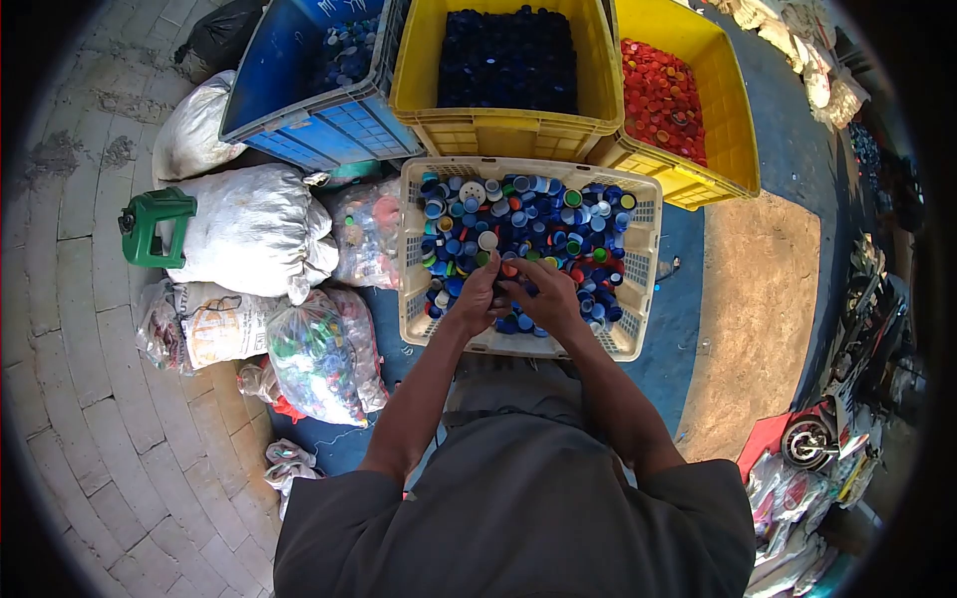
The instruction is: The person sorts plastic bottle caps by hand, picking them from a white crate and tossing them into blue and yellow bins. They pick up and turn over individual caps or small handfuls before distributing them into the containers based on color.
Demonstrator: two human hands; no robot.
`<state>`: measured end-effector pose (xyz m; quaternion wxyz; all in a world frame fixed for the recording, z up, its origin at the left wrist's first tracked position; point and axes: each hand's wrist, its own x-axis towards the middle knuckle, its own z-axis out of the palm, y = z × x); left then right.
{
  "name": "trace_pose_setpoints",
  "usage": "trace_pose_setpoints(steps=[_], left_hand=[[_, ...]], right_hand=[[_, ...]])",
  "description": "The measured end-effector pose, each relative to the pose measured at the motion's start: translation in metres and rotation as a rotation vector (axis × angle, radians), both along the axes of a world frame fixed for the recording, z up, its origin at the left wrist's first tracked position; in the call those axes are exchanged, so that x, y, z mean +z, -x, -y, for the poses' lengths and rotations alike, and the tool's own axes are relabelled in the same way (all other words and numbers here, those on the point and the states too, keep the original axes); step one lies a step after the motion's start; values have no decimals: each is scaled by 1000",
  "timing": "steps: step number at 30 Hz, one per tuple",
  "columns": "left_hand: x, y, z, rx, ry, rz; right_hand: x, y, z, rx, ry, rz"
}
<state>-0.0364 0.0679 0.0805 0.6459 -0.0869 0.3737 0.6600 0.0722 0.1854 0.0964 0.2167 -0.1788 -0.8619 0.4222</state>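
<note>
Blue mat point(688, 309) over brick paving point(80, 349) carries a cream basket point(643, 234) of mixed bottle caps point(538, 214), mid-frame. My left hand point(477, 296) pinches an orange cap point(509, 268) just above them; my right hand's point(550, 296) grip I cannot tell. A loose pinch could drop it back, lost among them.

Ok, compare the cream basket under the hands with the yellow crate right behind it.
The basket holds mixed caps, blue, green, red and white; the crate holds only dark blue caps. The basket is cream with lattice walls; the crate is yellow. The left hand and right hand are in the basket; neither touches the crate. Both are open rectangular plastic bins filled with caps.
</note>
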Motion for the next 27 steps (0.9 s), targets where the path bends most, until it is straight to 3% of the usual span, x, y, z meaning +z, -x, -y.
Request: trace_pose_setpoints(steps=[10, 16, 22, 25, 27], left_hand=[[2, 10, 3, 13, -27, -75], [9, 16, 5, -154, -38, -445], [5, 15, 7, -148, -91, -388], [2, 16, 7, -132, -115, -382], [3, 21, 7, -140, -101, -376]], right_hand=[[15, 3, 4, 42, -85, 134], [23, 5, 3, 14, 41, 145], [31, 11, -8, 92, 193, 234], [29, 12, -10, 120, 281, 204], [13, 14, -3, 74, 304, 42]])
